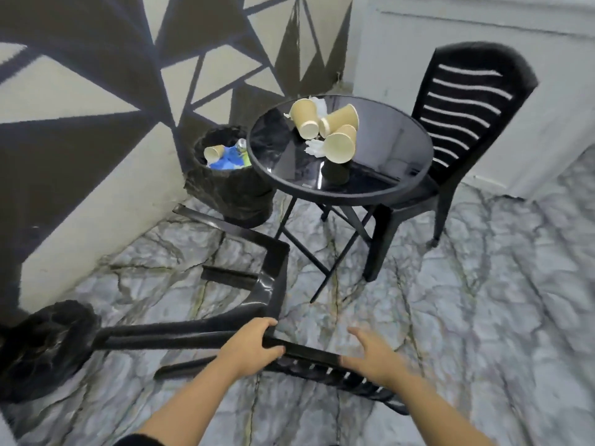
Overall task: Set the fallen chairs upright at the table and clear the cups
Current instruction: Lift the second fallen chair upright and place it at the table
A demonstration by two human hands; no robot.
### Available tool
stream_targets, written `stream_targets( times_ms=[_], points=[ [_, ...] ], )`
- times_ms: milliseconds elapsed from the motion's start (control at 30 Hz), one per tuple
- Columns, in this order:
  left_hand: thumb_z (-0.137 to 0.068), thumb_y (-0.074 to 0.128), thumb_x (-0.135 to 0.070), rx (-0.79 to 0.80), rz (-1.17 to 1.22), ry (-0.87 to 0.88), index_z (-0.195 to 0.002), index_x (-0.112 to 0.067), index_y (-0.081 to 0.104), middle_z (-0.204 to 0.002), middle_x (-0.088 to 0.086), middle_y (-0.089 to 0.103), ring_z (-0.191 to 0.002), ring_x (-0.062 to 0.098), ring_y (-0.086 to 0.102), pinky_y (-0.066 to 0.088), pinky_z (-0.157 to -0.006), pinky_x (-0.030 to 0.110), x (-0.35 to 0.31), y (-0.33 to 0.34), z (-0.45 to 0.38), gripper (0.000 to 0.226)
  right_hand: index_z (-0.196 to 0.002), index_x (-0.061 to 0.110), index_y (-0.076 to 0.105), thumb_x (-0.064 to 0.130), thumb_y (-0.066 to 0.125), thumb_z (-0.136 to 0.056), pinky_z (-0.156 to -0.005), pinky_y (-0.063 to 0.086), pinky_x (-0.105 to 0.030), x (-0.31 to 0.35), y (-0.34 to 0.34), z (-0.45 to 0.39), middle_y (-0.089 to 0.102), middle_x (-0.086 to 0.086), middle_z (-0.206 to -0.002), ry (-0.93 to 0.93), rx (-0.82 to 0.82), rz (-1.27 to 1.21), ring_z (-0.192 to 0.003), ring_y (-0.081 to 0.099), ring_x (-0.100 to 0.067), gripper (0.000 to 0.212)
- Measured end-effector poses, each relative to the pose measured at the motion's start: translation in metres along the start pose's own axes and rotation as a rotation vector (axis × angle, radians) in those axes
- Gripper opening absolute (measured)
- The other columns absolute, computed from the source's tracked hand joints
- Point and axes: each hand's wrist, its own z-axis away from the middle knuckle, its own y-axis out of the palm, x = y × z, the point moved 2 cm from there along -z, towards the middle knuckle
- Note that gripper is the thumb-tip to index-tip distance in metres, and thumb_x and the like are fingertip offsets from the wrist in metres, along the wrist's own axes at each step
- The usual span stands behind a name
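Two black plastic chairs show: one upright chair (pixel 463 130) stands at the round glass worktop (pixel 386 175), well beyond the hands, so that part looks done. The fallen chair (pixel 273 284) lies on the marble floor directly under the hands. The left hand (pixel 254 346) is wrapped around its frame; the right hand (pixel 375 355) is spread wide, just beside the backrest. Three paper cups (pixel 339 143) lie uncleared on the worktop; a fourth cup (pixel 213 152) sits in the bin (pixel 225 188), far forward-left.

Glossy black plastic chairs (pixel 273 284), a mirror-smooth glass table (pixel 386 149), matt paper cups (pixel 341 143), and a polished marble-look floor (pixel 483 284).
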Motion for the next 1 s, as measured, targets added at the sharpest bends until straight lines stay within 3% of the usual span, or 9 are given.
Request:
stream_targets(
  times_ms=[133, 267, 533, 667, 733, 800, 900, 967, 1000],
  points=[
    [-0.085, 0.055, -0.046, 0.094, 0.012, 0.055, -0.123, -0.031, 0.044, -0.130, -0.007, 0.047, -0.117, 0.009, 0.047, 0.039, -0.100, 0.026, 0.013, 0.030, -0.025, 0.042, -0.142, 0.032, 0.025, 0.066, 0.055, -0.073, -0.107, 0.032, -0.032, -0.039, 0.026, -0.005, 0.028, 0.000, -0.151, 0.080, 0.017, -0.074, -0.136, 0.029, -0.020, 0.083],
    [-0.082, 0.047, -0.061, 0.141, 0.015, 0.058, -0.125, -0.028, 0.047, -0.129, -0.008, 0.049, -0.118, 0.008, 0.048, 0.038, -0.101, 0.025, 0.031, 0.074, -0.060, 0.054, -0.131, 0.049, 0.027, 0.095, 0.035, -0.034, -0.099, 0.042, -0.029, -0.096, 0.052, -0.024, 0.036, 0.007, -0.143, 0.104, -0.023, -0.150, -0.124, 0.044, -0.016, 0.108],
    [-0.072, 0.010, -0.081, 0.155, -0.482, 0.383, -0.140, -0.033, 0.026, -0.149, -0.003, 0.032, -0.137, 0.017, 0.027, 0.018, -0.114, 0.036, 0.053, 0.183, -0.157, 0.085, -0.135, 0.047, 0.030, 0.051, 0.050, -0.085, -0.111, 0.026, -0.044, -0.210, 0.102, -0.097, 0.030, 0.005, -0.150, 0.147, -0.203, 0.022, -0.141, 0.021, -0.022, 0.053],
    [-0.089, 0.036, -0.058, 0.246, -0.405, 0.393, -0.143, -0.034, 0.019, -0.146, -0.003, 0.038, -0.133, 0.018, 0.033, 0.028, -0.110, 0.034, 0.042, 0.225, -0.191, 0.062, -0.127, 0.051, 0.036, 0.053, 0.031, -0.092, -0.110, 0.015, -0.054, -0.245, 0.115, -0.120, 0.043, 0.018, -0.134, 0.166, -0.240, 0.066, -0.136, 0.026, -0.015, 0.036],
    [-0.089, 0.037, -0.058, 0.276, -0.382, 0.384, -0.143, -0.036, 0.019, -0.145, -0.005, 0.040, -0.132, 0.018, 0.036, 0.030, -0.107, 0.036, 0.040, 0.242, -0.201, 0.061, -0.125, 0.050, 0.039, 0.069, 0.020, -0.084, -0.109, 0.017, -0.052, -0.254, 0.116, -0.123, 0.045, 0.022, -0.115, 0.155, -0.249, 0.059, -0.124, 0.036, -0.010, 0.049],
    [-0.089, 0.038, -0.056, 0.266, -0.375, 0.397, -0.140, -0.040, 0.025, -0.141, -0.008, 0.044, -0.130, 0.016, 0.037, 0.028, -0.103, 0.035, 0.039, 0.254, -0.209, 0.054, -0.123, 0.044, 0.045, 0.087, 0.007, -0.063, -0.103, 0.030, -0.042, -0.264, 0.114, -0.127, 0.043, 0.021, -0.102, 0.130, -0.314, 0.045, -0.111, 0.041, -0.009, 0.084],
    [-0.091, 0.043, -0.048, 0.280, -0.316, 0.409, -0.134, -0.048, 0.031, -0.124, -0.010, 0.052, -0.122, 0.014, 0.041, 0.028, -0.094, 0.031, 0.036, 0.258, -0.212, 0.045, -0.122, 0.034, 0.050, 0.095, -0.003, -0.045, -0.089, 0.040, -0.032, -0.268, 0.114, -0.126, 0.039, 0.022, -0.089, 0.114, -0.325, 0.018, -0.105, 0.044, -0.015, 0.112],
    [-0.092, 0.044, -0.043, 0.292, -0.302, 0.438, -0.133, -0.050, 0.032, -0.114, -0.015, 0.050, -0.116, 0.012, 0.041, 0.029, -0.096, 0.031, 0.033, 0.255, -0.207, 0.043, -0.121, 0.032, 0.052, 0.093, 0.004, -0.051, -0.087, 0.040, -0.031, -0.262, 0.112, -0.120, 0.039, 0.022, -0.088, 0.089, -0.329, -0.004, -0.102, 0.043, -0.014, 0.104],
    [-0.092, 0.044, -0.043, 0.283, -0.287, 0.448, -0.133, -0.050, 0.033, -0.110, -0.018, 0.048, -0.115, 0.010, 0.041, 0.029, -0.097, 0.031, 0.031, 0.253, -0.201, 0.042, -0.119, 0.032, 0.053, 0.087, 0.017, -0.064, -0.087, 0.040, -0.031, -0.258, 0.110, -0.113, 0.042, 0.021, -0.088, 0.074, -0.340, -0.013, -0.099, 0.043, -0.013, 0.085]
  ],
)
